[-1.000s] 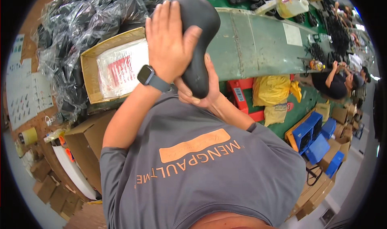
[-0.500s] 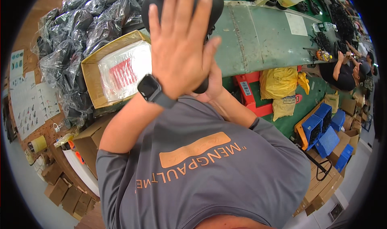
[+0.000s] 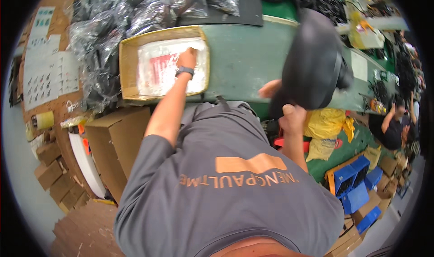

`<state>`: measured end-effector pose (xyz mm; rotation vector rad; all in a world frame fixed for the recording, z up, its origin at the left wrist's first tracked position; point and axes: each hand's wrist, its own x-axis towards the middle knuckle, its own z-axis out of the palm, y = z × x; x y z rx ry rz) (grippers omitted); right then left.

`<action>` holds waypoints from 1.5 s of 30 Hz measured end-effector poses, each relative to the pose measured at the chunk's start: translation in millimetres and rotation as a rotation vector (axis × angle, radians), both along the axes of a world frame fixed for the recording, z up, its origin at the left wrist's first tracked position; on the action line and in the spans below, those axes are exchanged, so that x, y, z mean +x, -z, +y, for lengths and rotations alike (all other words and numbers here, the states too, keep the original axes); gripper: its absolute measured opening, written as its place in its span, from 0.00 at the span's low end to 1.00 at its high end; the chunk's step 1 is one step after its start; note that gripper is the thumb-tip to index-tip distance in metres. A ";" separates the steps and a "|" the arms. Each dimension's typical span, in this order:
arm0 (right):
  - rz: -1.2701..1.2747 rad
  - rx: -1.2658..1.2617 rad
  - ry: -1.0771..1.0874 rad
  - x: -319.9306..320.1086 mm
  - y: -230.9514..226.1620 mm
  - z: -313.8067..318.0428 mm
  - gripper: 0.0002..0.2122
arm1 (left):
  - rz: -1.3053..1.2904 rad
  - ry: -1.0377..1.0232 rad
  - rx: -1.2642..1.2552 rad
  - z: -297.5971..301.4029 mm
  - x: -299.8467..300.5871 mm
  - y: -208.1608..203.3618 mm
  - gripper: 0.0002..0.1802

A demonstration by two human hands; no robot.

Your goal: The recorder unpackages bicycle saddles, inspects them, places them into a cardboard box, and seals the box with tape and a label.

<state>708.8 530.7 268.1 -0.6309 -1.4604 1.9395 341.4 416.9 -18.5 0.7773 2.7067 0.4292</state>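
A black bicycle saddle [image 3: 309, 62], a little smeared by motion, is held up to the right, over the bench. My right hand [image 3: 293, 117] is wrapped round its narrow nose, thumb in front and fingertips showing past the far side. On the left stands an open cardboard box [image 3: 205, 71] holding a stack of clear plastic bags [image 3: 156, 69] with red print. My left hand [image 3: 186, 60], with a dark watch on its wrist, reaches into the box. Its fingers are closed at the right part of the top bag.
Several black saddles in clear plastic [image 3: 97, 26] are heaped left of and behind the box. The green bench [image 3: 244, 58] runs across. A tall brown carton [image 3: 120, 144] stands below its edge. Yellow sacks [image 3: 327, 123] and blue bins [image 3: 355, 196] lie right; a person [image 3: 389, 126] works beyond.
My left hand has left the saddle, where it lay flat with fingers spread, and moved left into the box. My right hand has carried the saddle to the right.
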 end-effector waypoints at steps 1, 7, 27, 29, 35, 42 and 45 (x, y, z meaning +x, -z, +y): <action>-0.139 0.062 0.269 27.1 37.5 -2.4 0.31 | -0.151 -0.037 0.007 -6.5 24.1 15.7 0.19; -0.297 -0.191 -0.074 62.8 37.2 5.6 0.23 | -0.277 -0.158 0.016 -69.7 59.0 86.2 0.17; -0.277 -0.749 -0.534 -218.1 172.0 -109.7 0.23 | -0.504 0.031 0.494 -167.2 26.6 -42.5 0.12; -0.254 -0.767 -0.623 -244.4 157.7 -122.5 0.21 | -0.530 0.045 0.592 -193.1 29.4 -82.1 0.11; -0.148 -0.686 -0.753 -299.4 85.3 -213.9 0.17 | -1.147 -0.614 1.559 -311.7 22.1 -175.7 0.12; -0.076 -0.491 -0.914 -330.3 11.1 -312.2 0.25 | -1.269 -0.734 2.221 -530.1 -55.7 -251.7 0.11; -0.176 -0.258 -1.106 -348.0 -13.2 -350.5 0.29 | -1.172 -0.722 1.562 -578.9 -49.7 -264.3 0.13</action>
